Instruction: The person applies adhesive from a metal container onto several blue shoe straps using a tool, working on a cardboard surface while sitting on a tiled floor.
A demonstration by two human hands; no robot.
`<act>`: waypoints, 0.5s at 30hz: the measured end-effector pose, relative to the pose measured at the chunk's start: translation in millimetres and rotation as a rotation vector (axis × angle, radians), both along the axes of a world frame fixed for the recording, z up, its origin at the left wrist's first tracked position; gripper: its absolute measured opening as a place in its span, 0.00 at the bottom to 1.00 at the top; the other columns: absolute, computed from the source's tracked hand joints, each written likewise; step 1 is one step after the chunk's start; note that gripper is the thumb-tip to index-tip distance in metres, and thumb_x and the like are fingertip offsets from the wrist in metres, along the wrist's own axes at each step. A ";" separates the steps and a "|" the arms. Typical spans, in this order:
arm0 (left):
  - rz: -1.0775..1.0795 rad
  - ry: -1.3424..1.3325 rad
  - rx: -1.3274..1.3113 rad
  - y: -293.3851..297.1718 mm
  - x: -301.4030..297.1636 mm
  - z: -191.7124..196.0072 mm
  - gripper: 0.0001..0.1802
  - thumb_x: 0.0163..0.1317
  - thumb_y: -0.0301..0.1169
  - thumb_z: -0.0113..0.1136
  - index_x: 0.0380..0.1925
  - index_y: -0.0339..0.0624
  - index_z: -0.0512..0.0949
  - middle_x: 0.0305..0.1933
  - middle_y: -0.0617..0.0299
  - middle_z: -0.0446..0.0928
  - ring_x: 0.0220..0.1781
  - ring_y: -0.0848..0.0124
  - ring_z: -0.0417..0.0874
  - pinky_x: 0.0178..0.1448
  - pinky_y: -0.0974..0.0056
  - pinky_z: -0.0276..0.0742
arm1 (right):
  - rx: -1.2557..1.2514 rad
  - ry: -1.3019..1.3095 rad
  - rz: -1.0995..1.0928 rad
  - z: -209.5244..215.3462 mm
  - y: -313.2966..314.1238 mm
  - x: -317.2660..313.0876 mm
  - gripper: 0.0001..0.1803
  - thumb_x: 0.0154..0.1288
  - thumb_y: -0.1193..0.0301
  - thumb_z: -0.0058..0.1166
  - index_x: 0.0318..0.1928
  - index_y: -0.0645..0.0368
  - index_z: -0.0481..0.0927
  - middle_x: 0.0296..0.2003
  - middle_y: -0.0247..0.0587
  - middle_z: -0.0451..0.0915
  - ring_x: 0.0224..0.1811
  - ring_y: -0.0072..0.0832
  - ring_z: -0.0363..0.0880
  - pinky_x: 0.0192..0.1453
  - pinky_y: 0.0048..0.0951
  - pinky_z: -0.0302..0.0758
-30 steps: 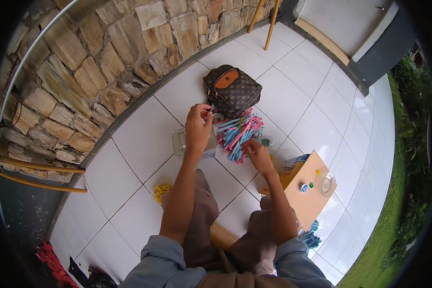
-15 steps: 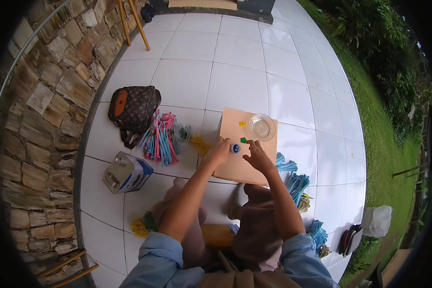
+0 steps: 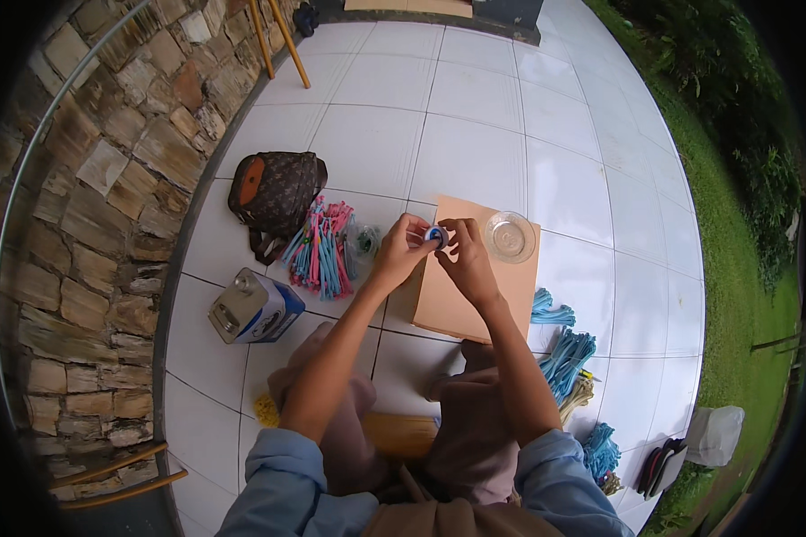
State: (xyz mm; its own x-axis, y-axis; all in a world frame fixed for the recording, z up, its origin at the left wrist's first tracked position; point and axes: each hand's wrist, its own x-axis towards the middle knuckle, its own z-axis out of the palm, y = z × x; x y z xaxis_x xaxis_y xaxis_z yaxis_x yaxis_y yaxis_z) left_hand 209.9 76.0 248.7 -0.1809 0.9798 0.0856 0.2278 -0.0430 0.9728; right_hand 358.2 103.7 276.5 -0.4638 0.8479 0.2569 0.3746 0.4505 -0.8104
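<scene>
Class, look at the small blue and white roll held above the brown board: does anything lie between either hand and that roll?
Nothing visible does. Both the left hand and the right hand already pinch the small blue and white roll between their fingertips, above the brown board. The clear glass dish sits apart, off to the right.

White tiled floor (image 3: 475, 107), stone wall (image 3: 90, 179)

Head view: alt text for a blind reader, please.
Both hands, left hand and right hand, pinch a small blue-and-white round object above a tan board on white floor tiles. A clear dish sits on the board; pink-and-blue strips lie to the left.
</scene>
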 end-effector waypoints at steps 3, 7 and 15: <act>0.131 -0.064 0.058 -25.6 -43.2 25.8 0.18 0.53 0.26 0.64 0.41 0.39 0.69 0.40 0.62 0.73 0.39 0.74 0.76 0.42 0.69 0.75 | 0.086 0.098 0.107 26.9 -13.5 -47.0 0.28 0.49 0.81 0.59 0.53 0.56 0.68 0.44 0.45 0.68 0.40 0.36 0.74 0.41 0.31 0.75; 0.216 -0.218 0.125 -64.4 -107.9 32.5 0.19 0.52 0.25 0.65 0.42 0.39 0.69 0.39 0.63 0.72 0.38 0.76 0.75 0.41 0.70 0.74 | 0.233 0.167 0.262 24.4 -34.1 -127.0 0.27 0.48 0.83 0.59 0.51 0.59 0.69 0.46 0.44 0.67 0.42 0.36 0.72 0.42 0.29 0.75; 0.523 0.022 0.099 -170.4 -228.1 0.7 0.17 0.50 0.22 0.65 0.41 0.38 0.72 0.40 0.62 0.72 0.40 0.75 0.76 0.38 0.72 0.75 | 0.084 0.218 0.482 -17.5 -106.0 -266.6 0.23 0.45 0.81 0.59 0.46 0.60 0.71 0.41 0.48 0.73 0.47 0.47 0.69 0.51 0.41 0.68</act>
State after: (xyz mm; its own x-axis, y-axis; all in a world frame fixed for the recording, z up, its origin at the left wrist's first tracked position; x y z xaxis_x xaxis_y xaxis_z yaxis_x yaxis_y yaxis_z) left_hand -18.2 -94.4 249.4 -0.6401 0.7463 0.1826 0.2635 -0.0100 0.9646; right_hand 91.6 -2.3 259.0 -0.7240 0.5238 0.4488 -0.0641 0.5967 -0.7999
